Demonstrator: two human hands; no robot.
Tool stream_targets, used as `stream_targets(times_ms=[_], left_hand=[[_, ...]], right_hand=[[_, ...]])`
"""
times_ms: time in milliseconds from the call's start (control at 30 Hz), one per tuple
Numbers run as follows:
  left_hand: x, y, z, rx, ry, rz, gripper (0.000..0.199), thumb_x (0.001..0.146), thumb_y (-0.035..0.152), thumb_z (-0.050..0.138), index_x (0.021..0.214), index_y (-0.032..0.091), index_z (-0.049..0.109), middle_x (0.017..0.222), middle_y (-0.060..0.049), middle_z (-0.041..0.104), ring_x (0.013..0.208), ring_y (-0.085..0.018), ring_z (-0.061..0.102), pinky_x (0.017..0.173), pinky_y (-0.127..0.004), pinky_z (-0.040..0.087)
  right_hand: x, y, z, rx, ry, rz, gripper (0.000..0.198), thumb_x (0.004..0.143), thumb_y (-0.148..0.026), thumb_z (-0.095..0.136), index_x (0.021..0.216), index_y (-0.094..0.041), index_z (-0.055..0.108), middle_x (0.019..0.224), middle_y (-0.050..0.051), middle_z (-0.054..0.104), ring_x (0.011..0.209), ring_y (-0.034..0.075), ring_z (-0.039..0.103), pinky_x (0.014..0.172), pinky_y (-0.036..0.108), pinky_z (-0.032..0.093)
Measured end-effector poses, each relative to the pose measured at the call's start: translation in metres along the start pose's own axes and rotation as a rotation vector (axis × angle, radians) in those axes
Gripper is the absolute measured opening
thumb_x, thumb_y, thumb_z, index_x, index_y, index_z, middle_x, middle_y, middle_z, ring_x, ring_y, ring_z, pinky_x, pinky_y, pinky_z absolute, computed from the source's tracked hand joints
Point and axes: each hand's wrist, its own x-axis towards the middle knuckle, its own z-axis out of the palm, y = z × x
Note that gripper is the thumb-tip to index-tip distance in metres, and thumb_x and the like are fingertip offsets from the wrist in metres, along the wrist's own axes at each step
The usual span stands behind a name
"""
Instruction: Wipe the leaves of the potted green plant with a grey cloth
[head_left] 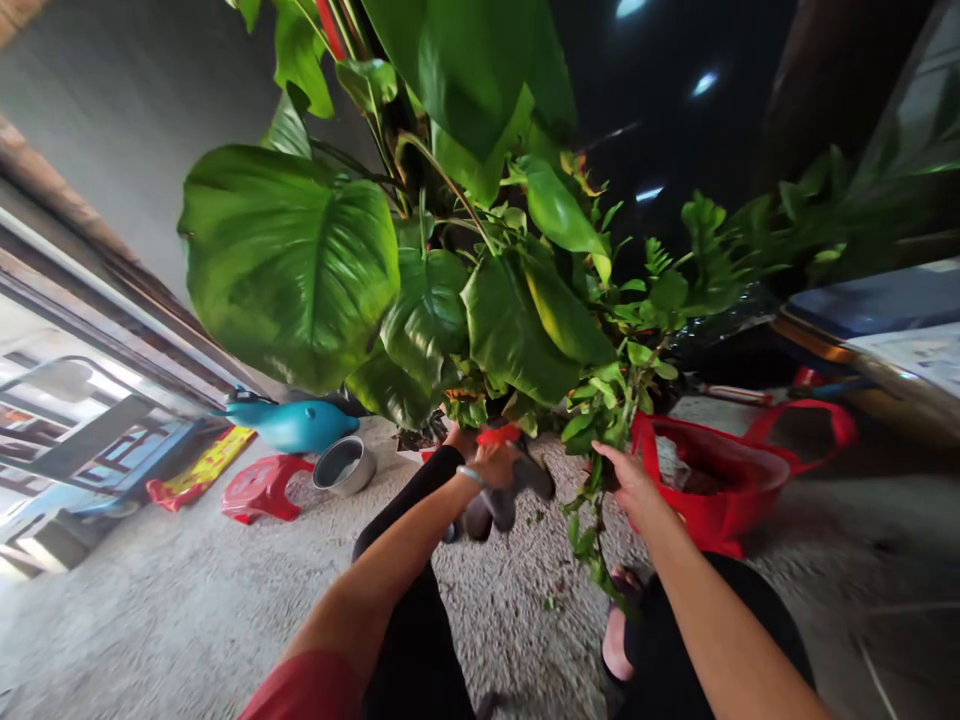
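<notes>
My left hand (493,468), with a band at the wrist, is low under the big leaves. It is closed around a bright red thing (498,436), perhaps a tool's handle; its kind and far end are hidden. My right hand (628,482) grips a thin leafy stem (600,540) that hangs down towards the floor. Above both hands rises a large potted plant (292,265) with broad, glossy green leaves. Smaller-leaved greenery (630,385) grows at its right side, close to my right hand.
A red bag (720,510) stands right of my right hand. Leftward are a grey metal pot (345,466), a red stool (266,488) and a blue toy (300,427). Dark rounded objects (495,508) lie below my left hand. A table (885,310) edges in at right.
</notes>
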Motion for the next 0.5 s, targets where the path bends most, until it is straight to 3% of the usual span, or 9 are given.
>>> stream_targets(times_ms=[133,267,367,500], left_hand=[[-0.082,-0.021,0.051,-0.224,-0.249,0.023,0.034,0.073,0.000,0.075,0.093,0.025,0.085,0.099,-0.003,0.084,0.102,-0.028,0.080,0.091,-0.033,0.062],[-0.134,-0.039,0.071,-0.559,-0.274,-0.126,0.030,0.076,0.010,0.077,0.099,0.027,0.084,0.098,0.000,0.084,0.100,-0.026,0.080,0.085,-0.030,0.064],[-0.147,-0.044,0.050,-0.728,-0.147,-0.187,0.017,0.082,0.017,0.074,0.096,0.024,0.081,0.094,-0.001,0.083,0.096,-0.023,0.079,0.080,-0.028,0.064],[-0.159,-0.041,-0.023,-0.878,0.312,-0.146,0.024,0.083,0.026,0.072,0.105,0.020,0.079,0.095,-0.002,0.082,0.092,-0.024,0.076,0.081,-0.033,0.064]], right_hand=[[-0.004,0.002,0.000,-0.017,-0.005,-0.012,0.036,0.057,-0.017,0.100,0.075,-0.019,0.069,0.057,-0.004,0.068,0.051,0.015,0.065,0.050,0.025,0.054],[-0.018,0.007,0.002,-0.042,-0.042,-0.038,0.033,0.062,-0.026,0.097,0.080,-0.022,0.069,0.064,-0.004,0.071,0.052,0.015,0.064,0.046,0.025,0.050],[-0.038,0.012,-0.002,-0.094,-0.077,-0.054,0.029,0.064,-0.031,0.092,0.082,-0.023,0.071,0.072,-0.002,0.076,0.060,0.016,0.068,0.049,0.023,0.050],[-0.077,0.029,-0.014,-0.174,-0.055,-0.080,0.032,0.061,-0.036,0.090,0.086,-0.026,0.073,0.080,-0.001,0.080,0.074,0.018,0.075,0.057,0.022,0.052]])
